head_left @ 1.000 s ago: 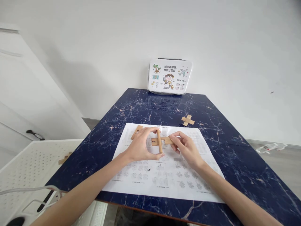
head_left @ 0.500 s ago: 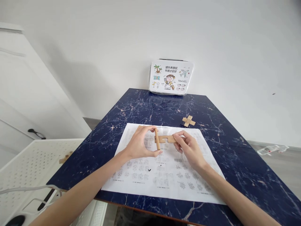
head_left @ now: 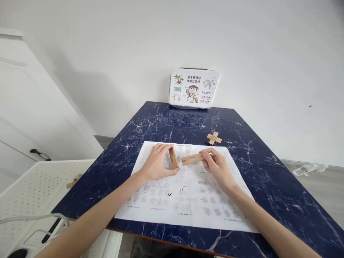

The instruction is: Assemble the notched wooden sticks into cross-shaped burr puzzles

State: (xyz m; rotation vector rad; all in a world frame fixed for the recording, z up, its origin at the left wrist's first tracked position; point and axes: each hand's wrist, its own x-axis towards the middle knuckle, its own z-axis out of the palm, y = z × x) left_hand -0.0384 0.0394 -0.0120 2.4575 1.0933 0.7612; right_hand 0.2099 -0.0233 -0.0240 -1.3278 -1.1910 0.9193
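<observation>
My left hand (head_left: 157,163) pinches a short flat wooden puzzle piece (head_left: 173,157) by its two ends, with thumb and fingertips. A slot seems to show in that piece's face. My right hand (head_left: 216,166) grips the right end of a longer notched wooden puzzle piece (head_left: 189,160), which has small dark print near its free left end. That free end points at the left piece, with a narrow gap between the two. Both hands are above a printed instruction sheet (head_left: 185,215), and the fingers hide the gripped end of the notched piece.
An assembled wooden cross puzzle (head_left: 214,138) lies behind the sheet on the blue marbled table (head_left: 166,125). A white cartoon-printed case (head_left: 193,87) leans on the wall at the back. Left of the table stands a white perforated cart (head_left: 40,182) with another wooden piece (head_left: 73,181) and a cable.
My right hand has drawn the notched piece out to the right, apart from the left piece, and turned it slightly. My left hand has tilted its piece so its broad face shows.
</observation>
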